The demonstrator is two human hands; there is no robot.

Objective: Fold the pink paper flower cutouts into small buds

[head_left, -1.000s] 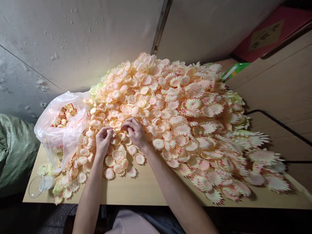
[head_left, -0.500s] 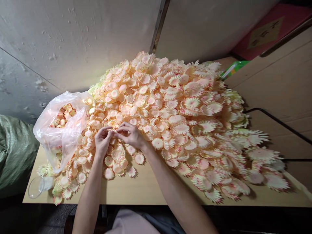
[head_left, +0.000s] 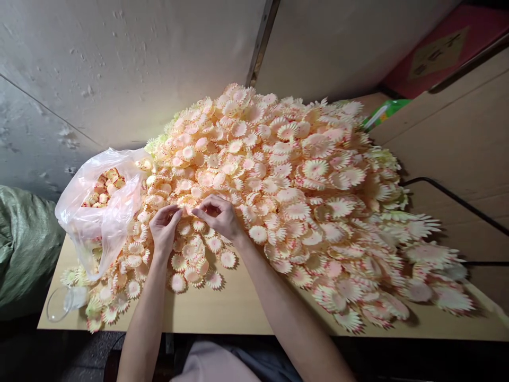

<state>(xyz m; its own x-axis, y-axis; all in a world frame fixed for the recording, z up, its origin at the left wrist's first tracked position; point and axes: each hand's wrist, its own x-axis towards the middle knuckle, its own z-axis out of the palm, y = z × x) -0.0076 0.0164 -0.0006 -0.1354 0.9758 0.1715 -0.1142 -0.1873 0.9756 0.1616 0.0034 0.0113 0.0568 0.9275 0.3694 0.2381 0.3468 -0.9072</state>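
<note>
Flowers (head_left: 278, 197), pale cream and pink with toothed rims, lie in a broad heap over the bench (head_left: 218, 315), and a small loose group of them sits just below the two hands. Over the near left part of the heap, the left hand (head_left: 164, 229) and the right hand (head_left: 223, 216) face each other, thumbs and forefingers drawn in, fingertips near one another. Whether either grip is closed on a flower cannot be told, since anything between the tips merges with the heap behind. For fine handwork like this, a light pinch of thumb and forefinger would probably serve best, with one hand steadying while the other does the shaping or parting; the thin rims look easy to crush. Keeping the wrists low and both forearms clear of the loose group should help, as a sleeve or elbow could sweep pieces off the near edge. To the left, a thin plastic bag (head_left: 81, 225) stands against the heap, with small curled pieces (head_left: 104, 190) showing through its mouth. Beyond it are a clear cup (head_left: 59, 305) near the bench's corner and a green sack (head_left: 24, 249).
</note>
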